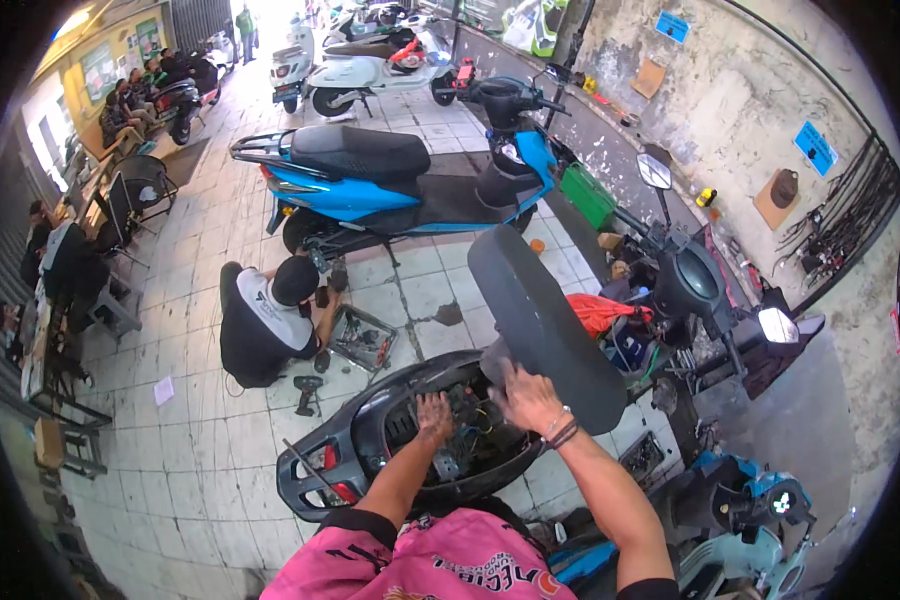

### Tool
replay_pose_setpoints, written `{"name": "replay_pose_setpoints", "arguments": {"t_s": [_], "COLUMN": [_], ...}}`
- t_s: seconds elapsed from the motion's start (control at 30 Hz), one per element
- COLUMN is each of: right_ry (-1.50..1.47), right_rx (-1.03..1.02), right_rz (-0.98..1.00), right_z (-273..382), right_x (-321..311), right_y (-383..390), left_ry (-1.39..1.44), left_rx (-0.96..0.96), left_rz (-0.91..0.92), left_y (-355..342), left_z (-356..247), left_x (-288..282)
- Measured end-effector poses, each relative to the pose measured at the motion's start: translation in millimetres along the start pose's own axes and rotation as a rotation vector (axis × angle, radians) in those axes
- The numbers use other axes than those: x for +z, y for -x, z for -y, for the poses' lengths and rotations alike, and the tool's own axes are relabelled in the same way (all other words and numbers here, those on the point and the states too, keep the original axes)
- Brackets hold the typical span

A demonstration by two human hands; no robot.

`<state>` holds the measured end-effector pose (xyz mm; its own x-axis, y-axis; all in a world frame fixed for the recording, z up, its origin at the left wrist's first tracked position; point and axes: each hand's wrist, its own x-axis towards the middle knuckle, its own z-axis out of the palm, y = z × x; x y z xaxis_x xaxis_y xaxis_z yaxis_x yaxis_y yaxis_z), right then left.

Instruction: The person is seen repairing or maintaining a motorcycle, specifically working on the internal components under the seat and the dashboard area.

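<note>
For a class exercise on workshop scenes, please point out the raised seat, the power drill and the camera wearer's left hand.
Raised seat point(545, 330), head view: middle of its broad dark face.
Power drill point(308, 384), head view: its upper body.
Left hand point(432, 415), head view: back of the hand.

Pink shirt shows lettering; blue signs look illegible.

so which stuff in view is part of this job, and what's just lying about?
Probably this job:
opened scooter, left grip at its compartment
raised seat, right grip near it
exposed wires

Lying about, or maybe the crouching co-worker's:
drill on the floor
metal tray
sheet of paper
</note>
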<state>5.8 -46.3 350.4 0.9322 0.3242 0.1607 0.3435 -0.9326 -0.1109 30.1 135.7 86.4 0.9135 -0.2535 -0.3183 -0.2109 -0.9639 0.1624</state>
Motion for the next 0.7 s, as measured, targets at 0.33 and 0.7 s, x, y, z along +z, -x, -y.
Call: {"name": "replay_pose_setpoints", "arguments": {"t_s": [0.33,0.7], "right_ry": [-0.077,-0.063], "right_rx": [-0.137,-0.129], "right_rz": [-0.03,0.131], "right_z": [18,35], "right_x": [0,3], "right_y": [-9,-32], "left_ry": [0.039,0.042], "left_rx": [-0.036,-0.011], "left_rz": [-0.04,-0.041], "left_y": [2,3], "left_z": [-2,-1], "left_x": [-1,-2]}}
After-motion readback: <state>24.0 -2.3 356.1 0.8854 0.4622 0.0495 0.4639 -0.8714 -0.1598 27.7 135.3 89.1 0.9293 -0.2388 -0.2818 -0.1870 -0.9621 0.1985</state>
